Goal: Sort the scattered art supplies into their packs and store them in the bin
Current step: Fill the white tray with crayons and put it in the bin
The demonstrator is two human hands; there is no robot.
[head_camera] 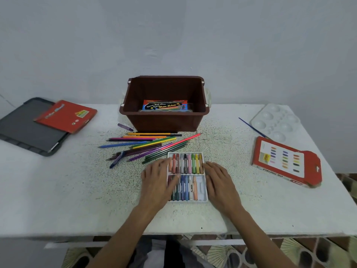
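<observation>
A white tray of oil pastels (201, 198) lies on the table in front of me, with two rows of coloured sticks. My left hand (158, 180) rests flat over the tray's left side, fingers straight across the lower row. My right hand (218, 180) lies flat against the tray's right edge. Several loose coloured pencils (146, 145) are scattered just beyond the tray. The brown bin (164, 120) stands at the back centre and holds a water colour box (165, 106). The red oil pastels box (286, 161) lies to the right.
A white paint palette (276, 121) and a thin blue brush (251, 126) lie at the back right. At the far left a red flat pack (65, 116) sits on a dark grey lid (21, 128). A purple pen (125, 127) lies left of the bin.
</observation>
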